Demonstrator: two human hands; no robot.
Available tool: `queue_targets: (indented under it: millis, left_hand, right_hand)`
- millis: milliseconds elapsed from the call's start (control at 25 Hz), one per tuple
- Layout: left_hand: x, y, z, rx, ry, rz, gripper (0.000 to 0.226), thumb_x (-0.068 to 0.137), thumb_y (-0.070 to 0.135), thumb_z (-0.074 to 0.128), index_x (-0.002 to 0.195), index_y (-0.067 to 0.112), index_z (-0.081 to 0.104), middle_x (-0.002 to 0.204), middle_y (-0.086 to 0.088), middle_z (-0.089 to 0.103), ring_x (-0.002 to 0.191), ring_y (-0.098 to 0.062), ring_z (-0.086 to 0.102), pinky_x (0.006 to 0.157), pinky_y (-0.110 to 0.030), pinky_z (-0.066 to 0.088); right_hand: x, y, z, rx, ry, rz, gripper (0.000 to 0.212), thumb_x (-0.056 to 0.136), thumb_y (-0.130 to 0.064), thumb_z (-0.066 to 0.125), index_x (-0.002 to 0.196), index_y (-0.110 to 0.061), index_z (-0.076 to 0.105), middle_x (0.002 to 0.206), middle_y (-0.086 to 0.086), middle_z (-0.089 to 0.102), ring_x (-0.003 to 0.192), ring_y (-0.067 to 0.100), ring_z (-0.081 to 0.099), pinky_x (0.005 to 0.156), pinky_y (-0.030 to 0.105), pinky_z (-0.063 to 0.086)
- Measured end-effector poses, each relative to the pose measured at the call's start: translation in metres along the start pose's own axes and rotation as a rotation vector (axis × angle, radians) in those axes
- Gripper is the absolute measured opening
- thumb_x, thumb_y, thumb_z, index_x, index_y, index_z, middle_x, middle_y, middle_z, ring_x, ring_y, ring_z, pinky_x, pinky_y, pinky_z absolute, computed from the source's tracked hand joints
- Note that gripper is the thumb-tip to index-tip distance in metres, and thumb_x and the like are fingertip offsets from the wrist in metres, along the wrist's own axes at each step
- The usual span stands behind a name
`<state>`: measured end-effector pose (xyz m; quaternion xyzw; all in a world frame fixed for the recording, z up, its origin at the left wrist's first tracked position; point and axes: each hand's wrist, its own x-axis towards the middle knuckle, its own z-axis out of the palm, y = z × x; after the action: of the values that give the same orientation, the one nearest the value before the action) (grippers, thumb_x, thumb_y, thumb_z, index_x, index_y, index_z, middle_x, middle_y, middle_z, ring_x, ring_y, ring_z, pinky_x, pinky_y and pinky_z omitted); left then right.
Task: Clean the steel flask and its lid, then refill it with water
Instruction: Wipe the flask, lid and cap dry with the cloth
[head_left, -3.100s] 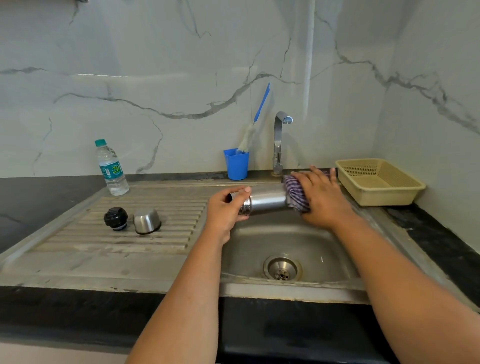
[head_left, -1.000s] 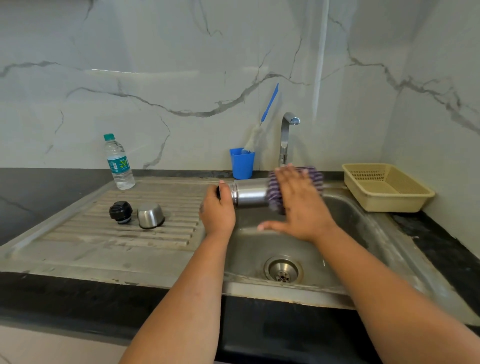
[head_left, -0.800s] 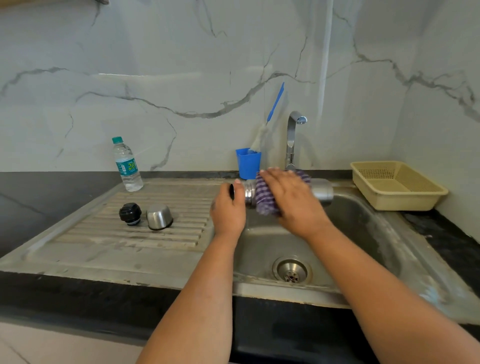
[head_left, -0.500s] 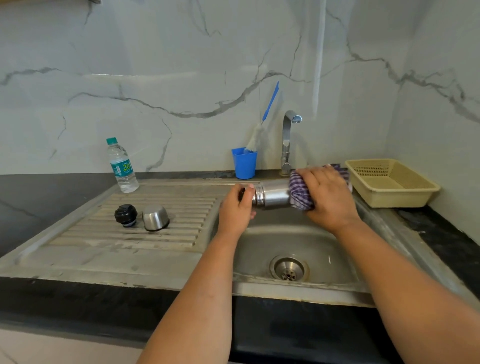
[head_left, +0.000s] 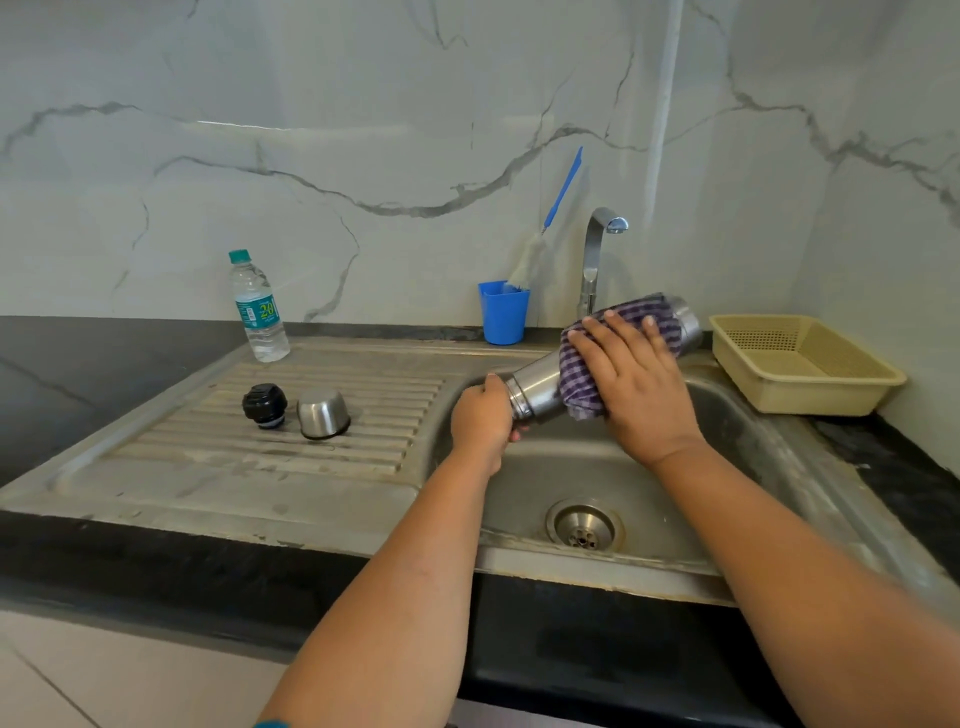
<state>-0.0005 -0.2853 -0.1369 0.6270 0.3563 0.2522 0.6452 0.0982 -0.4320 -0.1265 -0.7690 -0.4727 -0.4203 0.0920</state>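
Note:
The steel flask (head_left: 535, 387) lies nearly level over the sink basin (head_left: 727, 415), its base raised toward the right. My left hand (head_left: 480, 421) grips its neck end. My right hand (head_left: 631, 387) presses a purple checked cloth (head_left: 582, 397) around the flask's body, fingers spread over it. On the ribbed drainboard (head_left: 208, 452) sit the black stopper (head_left: 264, 406) and, beside it, the steel cup lid (head_left: 322, 414) upside down. A small plastic water bottle (head_left: 258, 308) stands at the drainboard's back edge.
A tap (head_left: 595, 260) rises behind the flask. A blue cup (head_left: 503, 313) holding a bottle brush (head_left: 545, 223) stands left of it. A beige plastic basket (head_left: 800, 364) sits on the right counter. The drain (head_left: 584, 525) lies below my arms.
My right hand has slid the cloth back and forth along the flask. The flask's base end now tilts higher toward the right, with more of the cloth spread over it.

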Motion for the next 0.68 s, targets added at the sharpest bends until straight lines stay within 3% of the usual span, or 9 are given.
queue_targets:
  millis: [80, 160, 240, 320, 440, 600, 680]
  left_hand:
    - [0.001, -0.003, 0.006, 0.078, 0.131, 0.174, 0.033, 0.104, 0.032, 0.033, 0.095, 0.013, 0.058, 0.084, -0.008, 0.063, 0.069, -0.02, 0.06, 0.053, -0.031, 0.047]
    - [0.0, -0.004, 0.008, 0.241, 0.23, 0.343, 0.035, 0.105, 0.029, 0.031, 0.086, 0.011, 0.056, 0.081, -0.006, 0.057, 0.077, -0.02, 0.054, 0.068, -0.034, 0.042]
    - [0.001, -0.006, 0.009, 0.306, 0.269, 0.426, 0.037, 0.105, 0.026, 0.031, 0.087, 0.008, 0.057, 0.081, -0.007, 0.056, 0.079, -0.021, 0.052, 0.071, -0.033, 0.037]
    - [0.009, -0.006, 0.009, 0.232, 0.265, 0.449, 0.036, 0.104, 0.029, 0.033, 0.084, 0.01, 0.056, 0.08, -0.008, 0.059, 0.078, -0.026, 0.057, 0.073, -0.038, 0.047]
    - [0.016, -0.008, 0.004, 0.155, 0.268, 0.422, 0.032, 0.101, 0.037, 0.034, 0.079, 0.022, 0.052, 0.081, -0.005, 0.06, 0.081, -0.028, 0.063, 0.073, -0.052, 0.057]
    - [0.01, -0.008, 0.001, 0.135, 0.284, 0.429, 0.032, 0.101, 0.035, 0.036, 0.073, 0.025, 0.049, 0.077, -0.001, 0.056, 0.08, -0.029, 0.062, 0.071, -0.054, 0.057]
    - [0.007, -0.011, 0.006, 0.141, 0.284, 0.404, 0.033, 0.099, 0.036, 0.036, 0.074, 0.023, 0.053, 0.077, -0.005, 0.06, 0.08, -0.031, 0.062, 0.073, -0.053, 0.056]
  right_hand:
    - [0.0, -0.017, 0.002, 0.074, -0.1, -0.057, 0.082, 0.073, -0.01, 0.073, 0.146, -0.012, 0.035, 0.148, 0.01, 0.042, 0.14, 0.027, 0.032, 0.12, 0.044, 0.01]
    - [0.001, -0.03, 0.005, 0.106, -0.171, -0.134, 0.088, 0.071, -0.01, 0.073, 0.149, -0.013, 0.031, 0.15, 0.009, 0.038, 0.141, 0.025, 0.031, 0.12, 0.042, 0.012]
    - [0.005, -0.029, 0.006, 0.119, -0.184, -0.173, 0.089, 0.073, -0.018, 0.072, 0.15, -0.015, 0.028, 0.152, 0.007, 0.035, 0.142, 0.023, 0.029, 0.12, 0.041, 0.01]
    - [0.009, -0.017, 0.004, 0.128, -0.174, -0.15, 0.087, 0.079, -0.045, 0.066, 0.15, -0.018, 0.026, 0.152, 0.005, 0.035, 0.142, 0.022, 0.028, 0.121, 0.042, 0.01]
    - [0.006, 0.014, 0.004, 0.078, -0.175, 0.032, 0.1, 0.074, -0.085, 0.042, 0.147, -0.018, 0.031, 0.148, 0.006, 0.04, 0.14, 0.025, 0.032, 0.12, 0.045, 0.01]
    - [0.0, 0.021, 0.003, 0.071, -0.16, 0.211, 0.095, 0.079, -0.086, 0.028, 0.143, -0.016, 0.036, 0.144, 0.008, 0.044, 0.138, 0.026, 0.033, 0.12, 0.047, 0.006]
    - [0.006, -0.004, 0.007, 0.135, -0.188, 0.148, 0.086, 0.086, -0.079, 0.021, 0.143, -0.017, 0.037, 0.144, 0.006, 0.045, 0.138, 0.024, 0.034, 0.12, 0.047, 0.005]
